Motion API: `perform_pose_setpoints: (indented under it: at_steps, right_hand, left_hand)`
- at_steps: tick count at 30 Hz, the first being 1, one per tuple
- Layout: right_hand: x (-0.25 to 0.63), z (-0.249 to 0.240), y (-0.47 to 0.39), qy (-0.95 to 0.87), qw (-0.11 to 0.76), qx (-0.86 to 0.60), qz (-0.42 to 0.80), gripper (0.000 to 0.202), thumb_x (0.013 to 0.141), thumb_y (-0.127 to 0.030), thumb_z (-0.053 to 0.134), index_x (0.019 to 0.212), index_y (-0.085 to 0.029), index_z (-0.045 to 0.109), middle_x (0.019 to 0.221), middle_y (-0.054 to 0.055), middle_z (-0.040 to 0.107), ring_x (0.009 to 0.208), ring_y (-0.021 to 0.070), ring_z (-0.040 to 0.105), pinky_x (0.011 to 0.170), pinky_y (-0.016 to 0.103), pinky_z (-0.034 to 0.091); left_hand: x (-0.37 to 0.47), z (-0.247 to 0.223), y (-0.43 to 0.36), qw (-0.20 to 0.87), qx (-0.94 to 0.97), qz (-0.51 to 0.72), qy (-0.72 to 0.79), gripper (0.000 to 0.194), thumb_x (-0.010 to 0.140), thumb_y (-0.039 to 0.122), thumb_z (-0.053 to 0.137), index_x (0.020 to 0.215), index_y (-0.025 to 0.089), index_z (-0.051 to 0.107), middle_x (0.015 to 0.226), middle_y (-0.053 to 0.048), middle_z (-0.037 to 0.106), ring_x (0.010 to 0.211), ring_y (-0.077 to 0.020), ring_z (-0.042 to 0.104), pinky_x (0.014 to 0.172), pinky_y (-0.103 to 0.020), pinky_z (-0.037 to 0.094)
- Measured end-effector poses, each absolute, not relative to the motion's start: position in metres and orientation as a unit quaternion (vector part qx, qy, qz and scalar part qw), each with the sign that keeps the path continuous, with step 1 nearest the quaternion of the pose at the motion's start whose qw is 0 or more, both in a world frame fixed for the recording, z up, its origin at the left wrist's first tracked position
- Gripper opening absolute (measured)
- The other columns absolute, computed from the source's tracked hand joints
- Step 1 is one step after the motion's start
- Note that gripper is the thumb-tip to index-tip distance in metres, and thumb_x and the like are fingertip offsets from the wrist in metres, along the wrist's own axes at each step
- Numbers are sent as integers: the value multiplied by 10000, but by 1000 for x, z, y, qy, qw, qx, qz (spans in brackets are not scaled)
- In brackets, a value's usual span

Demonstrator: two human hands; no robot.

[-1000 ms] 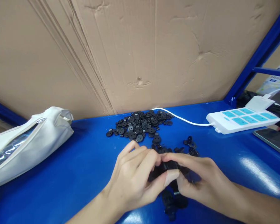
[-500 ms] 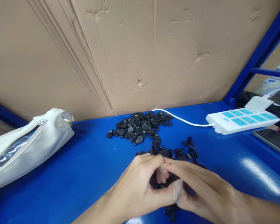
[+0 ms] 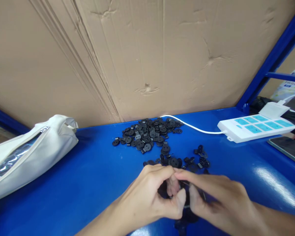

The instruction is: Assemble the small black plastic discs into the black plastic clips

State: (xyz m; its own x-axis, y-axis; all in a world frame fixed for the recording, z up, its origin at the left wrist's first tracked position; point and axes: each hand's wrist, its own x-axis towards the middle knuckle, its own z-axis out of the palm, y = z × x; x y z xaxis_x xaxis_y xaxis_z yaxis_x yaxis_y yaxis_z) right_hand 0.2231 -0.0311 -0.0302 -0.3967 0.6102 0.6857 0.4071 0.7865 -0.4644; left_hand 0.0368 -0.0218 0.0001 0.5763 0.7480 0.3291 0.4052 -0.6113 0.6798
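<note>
My left hand (image 3: 159, 193) is closed, its fingers curled and its thumb bent inward. Opposite it, my right hand (image 3: 218, 191) is slightly blurred; its index fingertip meets the left fingertips and its thumb stands a little off the left thumb. Between the two hands shows part of a small black plastic piece (image 3: 185, 185), mostly hidden by the fingers. Just beyond the fingers lie loose black round plastic pieces (image 3: 173, 161) with holes and small tabs. More dark pieces (image 3: 180, 224) lie under the hands, partly covered.
A larger heap of black plastic pieces (image 3: 147, 134) lies at the back of the blue table (image 3: 93, 183), against cardboard (image 3: 137, 59). A white power strip (image 3: 258, 127) with a cable and a dark phone (image 3: 288, 149) are at right. At left rests a pale zipped bag (image 3: 51, 147).
My right thumb has drawn away to the right from my left thumb, leaving a gap where dark pieces show. My left hand stays nearly in place.
</note>
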Motion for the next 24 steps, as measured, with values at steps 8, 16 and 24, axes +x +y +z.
perform_pose_setpoints:
  at_steps: [8, 16, 24]
  right_hand:
    - [236, -14, -22, -837, 410, -329, 152, 546, 880, -125, 526, 1383, -294, 400, 1245, 4, 640, 1006, 160, 682, 873, 203, 564]
    - [237, -16, -10, -841, 380, -368, 116, 344, 911, -196, 479, 1243, -159, 562, 1317, 90, 574, 1135, 214, 609, 956, 324, 529]
    - [232, -22, -9, -843, 382, -357, 130, 291, 905, -158, 464, 1157, -168, 609, 1276, 76, 617, 1106, 191, 631, 972, 316, 513]
  left_hand:
    - [11, 21, 5, 308, 866, 209, 336, 239, 714, 344, 753, 787, 173, 603, 726, 24, 639, 654, -102, 589, 596, -185, 444]
    - [-58, -10, 64, 52, 906, 106, 406, 289, 916, 266, 526, 1195, 269, 603, 1310, -65, 562, 1199, -229, 541, 999, -442, 436]
    - [-53, -8, 63, 16, 910, 158, 383, 183, 903, 197, 542, 1004, 184, 694, 1055, -69, 652, 955, -170, 655, 860, -321, 540]
